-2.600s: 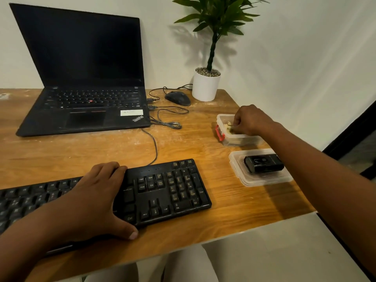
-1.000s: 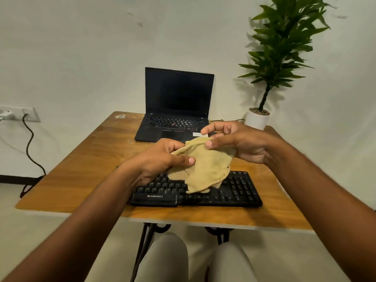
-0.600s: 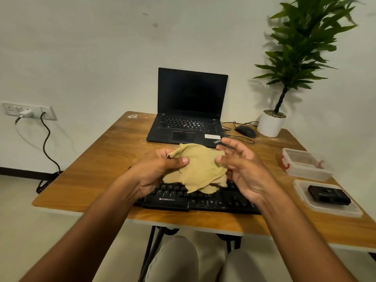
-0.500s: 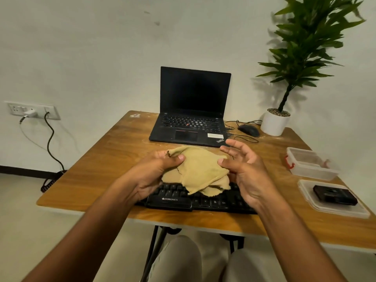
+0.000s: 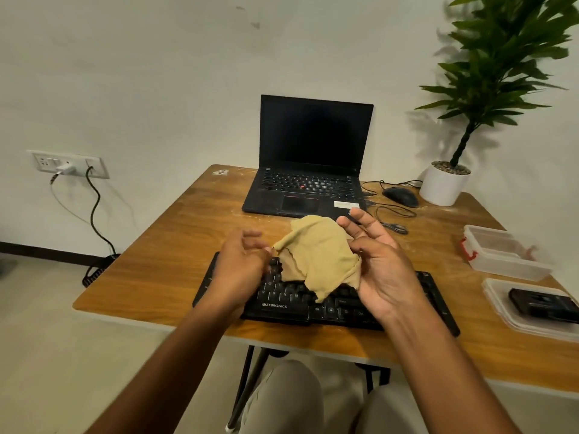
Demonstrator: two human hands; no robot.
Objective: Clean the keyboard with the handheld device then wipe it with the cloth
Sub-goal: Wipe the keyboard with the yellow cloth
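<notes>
A yellow cloth hangs bunched just above the black keyboard, which lies near the table's front edge. My left hand pinches the cloth's left corner with thumb and fingertips. On the other side my right hand holds the cloth's right side under its thumb, with the fingers spread upward. The cloth and both hands hide the middle keys. The black handheld device lies on a clear plastic lid at the right, away from both hands.
A wooden table carries an open laptop behind the keyboard, a mouse with loose cables, a potted plant at the back right and a clear plastic box. A wall socket with cords is at the left.
My right hand left the plastic box and my left hand left the keyboard; both took up the cloth. Over the last half second my left hand slid out to its corner.
</notes>
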